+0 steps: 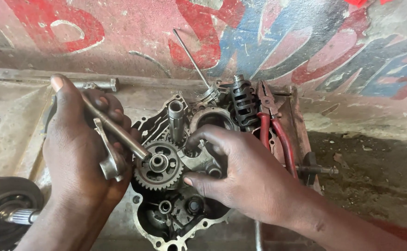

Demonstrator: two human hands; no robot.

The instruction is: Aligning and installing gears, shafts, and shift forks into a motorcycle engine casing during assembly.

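Red-handled pliers (277, 135), grey steel gear (159, 166), red-and-blue painted wall (268, 32), dull silver casing (166, 237)

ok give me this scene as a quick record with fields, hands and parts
left hand: grips a metal shaft part
right hand: fingers rest on the engine case half
gear: toothed, seated in the case
pliers: red handles, lying at the case's right
shift drum: dark, upright at the back

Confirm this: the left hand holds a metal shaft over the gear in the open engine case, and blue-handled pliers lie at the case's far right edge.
Wrong on colour only. The head view shows the pliers have red handles. The left hand does hold the metal shaft over the gear.
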